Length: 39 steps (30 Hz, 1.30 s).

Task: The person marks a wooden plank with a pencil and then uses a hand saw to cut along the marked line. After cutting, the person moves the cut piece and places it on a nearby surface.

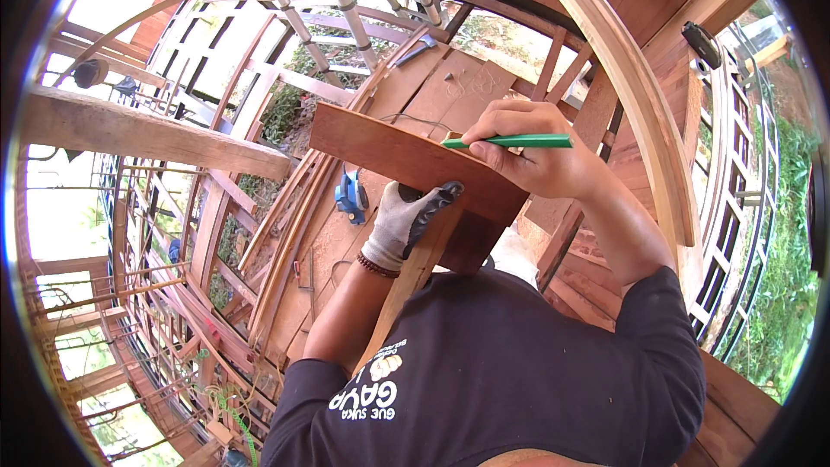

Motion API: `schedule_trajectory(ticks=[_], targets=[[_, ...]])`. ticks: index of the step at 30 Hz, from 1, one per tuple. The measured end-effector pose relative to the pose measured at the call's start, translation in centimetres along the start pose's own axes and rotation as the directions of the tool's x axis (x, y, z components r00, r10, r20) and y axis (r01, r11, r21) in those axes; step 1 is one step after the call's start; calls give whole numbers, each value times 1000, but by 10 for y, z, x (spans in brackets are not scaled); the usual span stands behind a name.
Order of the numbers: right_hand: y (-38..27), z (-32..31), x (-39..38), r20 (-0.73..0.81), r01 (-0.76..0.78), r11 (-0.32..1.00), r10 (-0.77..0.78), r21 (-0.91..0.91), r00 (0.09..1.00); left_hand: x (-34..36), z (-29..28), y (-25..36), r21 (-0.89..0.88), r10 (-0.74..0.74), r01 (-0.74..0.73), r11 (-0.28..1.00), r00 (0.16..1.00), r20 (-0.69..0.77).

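Note:
A reddish-brown wooden board (pixel 372 145) is held up in front of my chest, slanting from upper left to lower right. My left hand (pixel 398 223), in a grey work glove with dark fingertips, closes on the board from below, its thumb pressed against the near face. A paler wooden strip (pixel 432 246) runs under that hand down toward my body. Above the board's upper edge, my bare right hand (pixel 532 143) grips a green pencil (pixel 527 141), its tip pointing left beside the edge. A small tan piece near the right fingertips is too small to make out.
Left of the gloved hand, a blue power tool (pixel 350 196) rests on the plank floor (pixel 372 190). A handsaw (pixel 415 50) lies farther off by a metal ladder (pixel 346 9). A thick beam (pixel 156 130) juts in from the left; long timbers (pixel 640 78) pass on the right.

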State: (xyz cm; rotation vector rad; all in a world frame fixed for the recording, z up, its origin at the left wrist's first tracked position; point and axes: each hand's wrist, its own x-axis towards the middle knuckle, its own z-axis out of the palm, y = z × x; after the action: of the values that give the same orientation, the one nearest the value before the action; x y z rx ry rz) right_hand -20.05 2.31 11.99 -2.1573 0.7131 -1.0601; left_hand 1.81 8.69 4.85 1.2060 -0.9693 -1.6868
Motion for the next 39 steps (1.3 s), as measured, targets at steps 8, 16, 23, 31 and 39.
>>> schedule_trajectory(ticks=[8, 16, 23, 31, 39], targets=[[-6, -14, -4, 172, -75, 997, 79, -30, 982, -3, 0, 7, -19, -33, 33, 999, 999, 6], [9, 8, 2, 29, -20, 999, 19, 37, 999, 2, -1, 8, -37, -38, 38, 999, 999, 19], [-13, -40, -32, 312, -208, 965, 249, -157, 917, -2, -13, 2, 122, 61, -64, 990, 998, 34], [18, 57, -94, -206, -480, 852, 518, 210, 830, -2, -10, 5, -59, 3, 0, 998, 999, 42], [19, 7, -118, -347, -271, 540, 776, 797, 527, 15, -49, 4, 101, -2, -38, 994, 931, 365]])
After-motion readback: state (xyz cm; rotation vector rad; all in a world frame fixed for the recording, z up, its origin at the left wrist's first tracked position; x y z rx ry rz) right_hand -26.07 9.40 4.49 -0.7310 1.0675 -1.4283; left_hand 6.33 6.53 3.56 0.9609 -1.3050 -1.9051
